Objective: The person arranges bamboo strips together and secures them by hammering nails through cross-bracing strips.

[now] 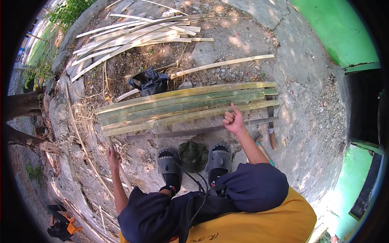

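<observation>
Split bamboo slats (182,106), green and pale yellow, lie side by side on the ground ahead of my feet. My right hand (234,121) is over the near slat's right part, one digit stretched toward the slats and the other fingers curled, with nothing visible in them. At the slats' left end, my left hand (114,158) is closed around a thin pale stick (126,180), which slants past my left knee. A long dark grey strip (190,132) lies nearer my feet. To the right rests a knife with a wooden handle (273,140), its blade partly under the slats.
Pale bamboo strips (133,38) are piled at the far left. Beyond the slats sits a black plastic bag (150,82). A dark green cloth (192,157) lies between my sandals. A teal-handled tool (265,154) is beside my right knee. Green walls (344,32) border the right; tree trunks (24,105) the left.
</observation>
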Tool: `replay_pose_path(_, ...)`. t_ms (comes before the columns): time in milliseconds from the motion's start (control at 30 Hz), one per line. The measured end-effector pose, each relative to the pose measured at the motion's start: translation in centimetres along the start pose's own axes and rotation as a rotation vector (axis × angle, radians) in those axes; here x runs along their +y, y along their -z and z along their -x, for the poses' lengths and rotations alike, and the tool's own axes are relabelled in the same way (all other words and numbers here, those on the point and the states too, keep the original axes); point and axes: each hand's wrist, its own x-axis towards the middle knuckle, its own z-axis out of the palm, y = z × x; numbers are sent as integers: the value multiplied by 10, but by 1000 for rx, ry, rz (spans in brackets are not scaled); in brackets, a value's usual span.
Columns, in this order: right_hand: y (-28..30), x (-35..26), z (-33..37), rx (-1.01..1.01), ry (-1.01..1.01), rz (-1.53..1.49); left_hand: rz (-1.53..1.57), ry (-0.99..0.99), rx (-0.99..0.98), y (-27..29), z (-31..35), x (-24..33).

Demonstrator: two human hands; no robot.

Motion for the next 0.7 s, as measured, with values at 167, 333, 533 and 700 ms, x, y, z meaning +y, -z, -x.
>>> replay_pose_path(167,0,-19,31,-59,53,22,9,23,-68,-21,12,5)
replay_pose_path(333,10,-56,70,-50,219,54,-41,58,-112,-71,26,14)
replay_pose_path(533,34,-118,112,187,383,34,-127,11,-285,-160,46,17)
replay_pose_path(700,67,-146,134,266,414,75,-197,-27,-349,-193,46,-11)
